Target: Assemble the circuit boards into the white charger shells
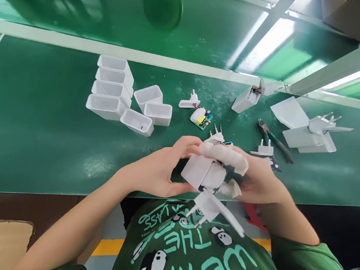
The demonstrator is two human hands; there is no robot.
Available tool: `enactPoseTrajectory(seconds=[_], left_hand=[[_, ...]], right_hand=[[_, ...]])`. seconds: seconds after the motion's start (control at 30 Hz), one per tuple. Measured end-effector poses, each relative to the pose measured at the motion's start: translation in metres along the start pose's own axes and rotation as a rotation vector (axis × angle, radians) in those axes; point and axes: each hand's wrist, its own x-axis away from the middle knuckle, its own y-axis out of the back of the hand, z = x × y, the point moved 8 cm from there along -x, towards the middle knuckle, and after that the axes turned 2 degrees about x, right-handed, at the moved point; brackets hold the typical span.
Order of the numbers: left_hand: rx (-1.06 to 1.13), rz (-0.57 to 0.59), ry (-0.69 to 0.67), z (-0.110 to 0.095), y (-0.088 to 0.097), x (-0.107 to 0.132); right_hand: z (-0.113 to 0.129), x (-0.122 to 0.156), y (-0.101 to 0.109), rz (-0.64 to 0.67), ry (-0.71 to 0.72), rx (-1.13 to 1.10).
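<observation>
Close to my body, a white plastic adapter housing [198,169] is held between both hands. My left hand [167,169] grips its left side, thumb below and fingers above. My right hand [258,178], with white covers on its thumb and a finger, closes around the end with a smooth white piece [216,176]. From that end hangs a white plug cap [209,207] with metal pins, tilted down; its link to the housing is mostly hidden. Just beyond my fingers lies another pronged plug piece [216,137], partly covered by my hand.
Several white open housings [106,105] stand at left. A plug with a circuit board [201,118] lies in the middle. At right are a housing with wires [247,98], pliers [275,140], a pronged plug [263,148] and stacked adapters [311,137]. A metal shelf frame [327,71] overhangs the right side.
</observation>
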Motion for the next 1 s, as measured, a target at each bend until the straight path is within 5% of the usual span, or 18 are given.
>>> enactPoseTrajectory(seconds=[0.1,0.17,0.33,0.53,0.7,0.8,1.0], left_hand=[[0.050,0.157,0.113,0.007,-0.003,0.006],[-0.040,0.138,0.183,0.006,0.007,0.013],[-0.261,-0.326,0.241,-0.024,0.034,0.030],[-0.754,-0.761,-0.034,-0.075,0.004,0.048],[-0.972,-0.928,-0.192,-0.069,-0.022,0.068],[-1.011,-0.972,-0.167,-0.057,-0.030,0.071],[-1.095,-0.835,-0.131,-0.058,-0.038,0.054]], right_hand=[[0.005,0.000,-0.010,-0.022,0.055,0.070],[0.000,-0.001,-0.019,-0.094,-0.004,0.123],[0.001,-0.006,-0.037,-0.264,-0.012,0.194],[0.002,0.000,-0.027,-0.294,0.004,0.090],[-0.006,0.001,-0.028,-0.311,-0.032,0.135],[-0.012,-0.003,-0.038,-0.251,-0.067,0.131],[-0.013,-0.003,-0.040,-0.246,-0.061,0.095]])
